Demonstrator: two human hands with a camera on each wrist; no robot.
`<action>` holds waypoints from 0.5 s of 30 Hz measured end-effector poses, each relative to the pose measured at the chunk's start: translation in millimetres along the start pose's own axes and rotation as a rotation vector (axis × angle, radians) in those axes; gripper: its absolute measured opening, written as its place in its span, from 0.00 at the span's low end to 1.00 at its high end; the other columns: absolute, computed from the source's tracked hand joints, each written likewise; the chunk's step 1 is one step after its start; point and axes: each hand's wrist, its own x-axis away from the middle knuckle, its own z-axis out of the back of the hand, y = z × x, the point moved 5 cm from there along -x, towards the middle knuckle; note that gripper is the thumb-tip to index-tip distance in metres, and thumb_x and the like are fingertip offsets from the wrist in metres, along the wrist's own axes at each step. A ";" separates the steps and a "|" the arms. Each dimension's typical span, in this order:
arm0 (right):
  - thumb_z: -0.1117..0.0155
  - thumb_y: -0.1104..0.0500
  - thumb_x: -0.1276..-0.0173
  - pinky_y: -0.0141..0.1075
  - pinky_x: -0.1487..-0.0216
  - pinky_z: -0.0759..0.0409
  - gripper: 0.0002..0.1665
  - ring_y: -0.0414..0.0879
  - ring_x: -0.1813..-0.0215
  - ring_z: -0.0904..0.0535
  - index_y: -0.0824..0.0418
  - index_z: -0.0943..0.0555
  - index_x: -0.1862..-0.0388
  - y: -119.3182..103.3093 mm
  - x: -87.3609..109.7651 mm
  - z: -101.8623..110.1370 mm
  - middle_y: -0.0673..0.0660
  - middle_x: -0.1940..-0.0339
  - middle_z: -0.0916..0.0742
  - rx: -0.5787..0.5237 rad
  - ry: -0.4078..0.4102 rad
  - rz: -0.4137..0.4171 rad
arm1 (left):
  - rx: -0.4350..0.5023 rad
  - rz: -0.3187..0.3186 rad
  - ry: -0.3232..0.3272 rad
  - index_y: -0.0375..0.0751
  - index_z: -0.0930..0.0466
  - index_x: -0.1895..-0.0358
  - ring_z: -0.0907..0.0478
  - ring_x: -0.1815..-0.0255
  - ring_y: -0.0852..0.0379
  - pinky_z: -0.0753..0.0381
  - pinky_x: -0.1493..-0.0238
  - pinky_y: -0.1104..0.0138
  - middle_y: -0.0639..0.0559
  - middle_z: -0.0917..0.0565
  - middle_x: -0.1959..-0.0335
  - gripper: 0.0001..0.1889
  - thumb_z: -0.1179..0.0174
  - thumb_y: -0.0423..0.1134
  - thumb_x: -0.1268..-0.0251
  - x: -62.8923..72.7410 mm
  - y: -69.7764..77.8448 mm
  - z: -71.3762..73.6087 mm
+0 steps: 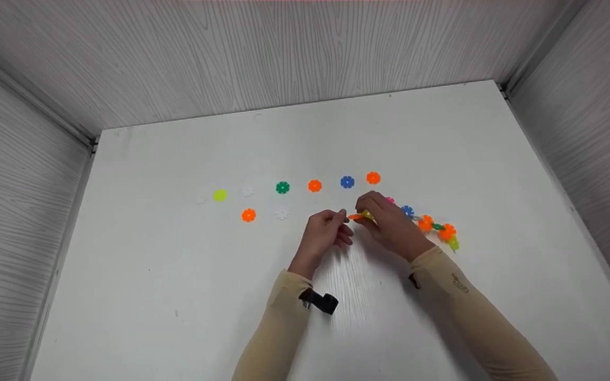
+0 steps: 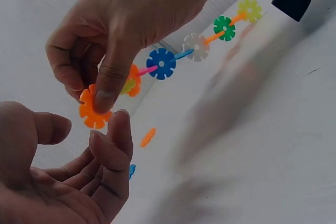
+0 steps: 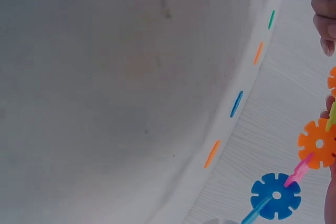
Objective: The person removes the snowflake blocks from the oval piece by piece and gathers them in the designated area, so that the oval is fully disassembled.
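Observation:
Between thumb and finger my right hand [image 1: 392, 225] pinches an orange notched plastic disc [image 2: 93, 109], the end piece of a chain of interlocking snowflake discs. The chain runs off to the right past a blue disc [image 2: 160, 63], a white disc [image 2: 196, 47], a green disc [image 2: 224, 28] and a yellow disc [image 2: 250, 10]. My left hand [image 1: 325, 235] is just left of the orange disc, thumb apart from the fingers, and grips nothing. Its fingertips [image 2: 122, 119] are right at the disc's lower edge in the left wrist view.
Loose discs lie in a row beyond the hands: orange [image 1: 373, 178], blue [image 1: 347, 182], orange [image 1: 314, 186], green [image 1: 283, 187], white [image 1: 247, 191] and yellow [image 1: 220, 195]. Nearer are an orange [image 1: 249, 215] and a white one [image 1: 282, 214]. Grey wood-grain panels [image 1: 284, 53] border the white table [image 1: 151, 296].

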 end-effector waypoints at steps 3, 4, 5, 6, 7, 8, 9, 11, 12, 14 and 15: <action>0.30 0.71 0.38 0.36 0.47 0.20 0.17 0.48 0.50 0.23 0.63 0.27 0.54 -2.7 0.5 -2.8 0.57 0.53 0.22 0.010 -0.019 0.025 | -0.011 0.023 -0.017 0.29 0.18 0.59 0.22 0.80 0.54 0.22 0.78 0.72 0.45 0.18 0.76 0.20 0.46 0.47 0.25 -0.4 -2.9 -3.0; 0.30 0.71 0.39 0.35 0.47 0.20 0.18 0.48 0.50 0.23 0.63 0.27 0.54 -3.2 0.8 -3.9 0.57 0.52 0.22 0.017 -0.024 0.034 | -0.017 0.029 -0.022 0.30 0.17 0.60 0.24 0.81 0.55 0.24 0.80 0.73 0.45 0.18 0.77 0.20 0.45 0.48 0.25 -0.4 -3.5 -3.6; 0.30 0.71 0.39 0.35 0.47 0.20 0.18 0.48 0.50 0.23 0.63 0.27 0.54 -3.6 1.1 -4.7 0.57 0.52 0.21 0.020 -0.026 0.040 | -0.019 0.035 -0.030 0.30 0.17 0.61 0.26 0.82 0.56 0.27 0.82 0.74 0.46 0.19 0.77 0.20 0.45 0.48 0.26 -0.1 -3.9 -4.1; 0.30 0.71 0.39 0.36 0.48 0.19 0.18 0.48 0.50 0.23 0.63 0.27 0.55 -3.7 1.6 -5.5 0.57 0.52 0.21 0.023 -0.027 0.044 | -0.016 0.040 -0.036 0.30 0.17 0.61 0.28 0.82 0.56 0.28 0.83 0.74 0.46 0.20 0.78 0.20 0.44 0.48 0.26 -0.2 -4.5 -4.3; 0.30 0.71 0.40 0.35 0.48 0.19 0.18 0.48 0.50 0.22 0.63 0.27 0.55 -3.9 1.8 -6.3 0.57 0.52 0.21 0.026 -0.030 0.046 | -0.013 0.044 -0.037 0.30 0.17 0.61 0.29 0.82 0.56 0.30 0.84 0.75 0.46 0.21 0.78 0.20 0.43 0.48 0.27 -0.5 -5.2 -4.3; 0.30 0.71 0.39 0.36 0.48 0.19 0.19 0.47 0.50 0.22 0.62 0.27 0.54 -4.0 1.9 -6.8 0.56 0.52 0.21 0.026 -0.032 0.047 | -0.013 0.046 -0.036 0.31 0.17 0.61 0.30 0.82 0.57 0.30 0.84 0.75 0.47 0.21 0.78 0.19 0.43 0.47 0.27 -0.7 -5.7 -4.0; 0.30 0.71 0.39 0.36 0.48 0.19 0.18 0.48 0.50 0.22 0.62 0.27 0.54 -4.4 1.7 -7.1 0.57 0.52 0.21 0.024 -0.035 0.049 | -0.015 0.048 -0.032 0.32 0.17 0.61 0.30 0.82 0.57 0.30 0.84 0.75 0.47 0.22 0.78 0.18 0.42 0.47 0.27 -1.0 -6.2 -3.2; 0.30 0.69 0.38 0.37 0.47 0.20 0.18 0.48 0.49 0.22 0.62 0.27 0.53 -3.8 1.6 -7.7 0.56 0.51 0.21 0.031 -0.043 0.046 | -0.009 0.049 -0.023 0.32 0.17 0.61 0.30 0.82 0.57 0.29 0.83 0.75 0.47 0.22 0.78 0.16 0.42 0.45 0.27 -1.2 -6.9 -1.5; 0.30 0.69 0.38 0.37 0.46 0.20 0.19 0.48 0.49 0.23 0.62 0.27 0.52 -3.6 1.5 -7.5 0.56 0.51 0.21 0.039 -0.047 0.044 | -0.005 0.048 -0.018 0.33 0.18 0.61 0.30 0.82 0.57 0.28 0.83 0.75 0.47 0.22 0.78 0.15 0.43 0.44 0.27 -1.5 -7.1 -0.6; 0.29 0.67 0.38 0.38 0.44 0.22 0.20 0.49 0.47 0.23 0.62 0.27 0.51 -3.1 1.4 -6.1 0.56 0.50 0.21 0.062 -0.055 0.046 | -0.004 0.041 -0.017 0.33 0.18 0.61 0.29 0.82 0.57 0.26 0.81 0.74 0.46 0.21 0.77 0.14 0.43 0.43 0.26 -1.4 -6.6 1.2; 0.29 0.67 0.38 0.39 0.42 0.23 0.20 0.50 0.46 0.24 0.62 0.26 0.50 -3.0 1.5 -4.7 0.56 0.49 0.21 0.079 -0.056 0.051 | -0.001 0.036 -0.019 0.33 0.18 0.61 0.28 0.82 0.57 0.25 0.80 0.74 0.45 0.20 0.77 0.14 0.44 0.42 0.26 -1.5 -6.5 2.0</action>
